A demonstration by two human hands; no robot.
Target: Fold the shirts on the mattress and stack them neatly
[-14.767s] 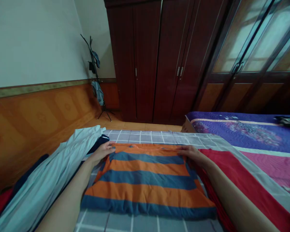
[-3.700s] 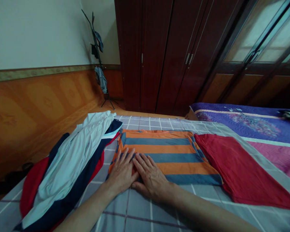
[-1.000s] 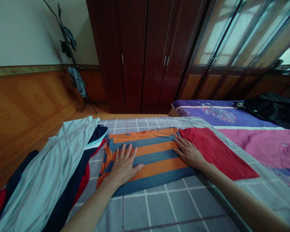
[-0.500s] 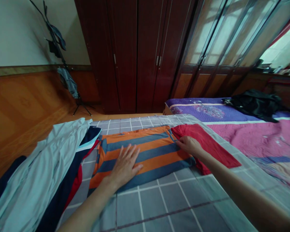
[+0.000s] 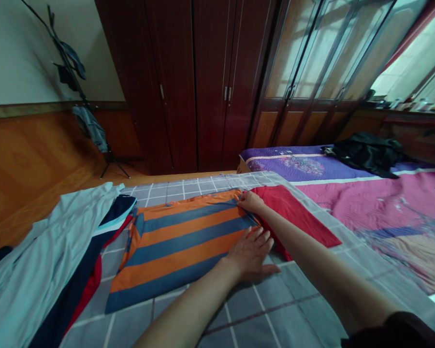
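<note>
An orange and grey-blue striped shirt lies spread in a flat rectangle on the checked bedsheet. My left hand rests palm down over its near right corner, fingers stretched out and thumb pointing right. Farther back, my right hand has its fingers curled on the shirt's far right corner, gripping the cloth. A folded red garment lies against the shirt's right side, partly hidden behind my right forearm.
Left of the shirt lies a pile of clothes with a pale grey garment and a navy one. A dark wardrobe and a coat stand are behind. Black clothing lies on the purple and pink bedding at right.
My left hand has slid right across the shirt from its middle to its near right corner. My right hand has moved to the far right corner. The view has turned slightly right.
</note>
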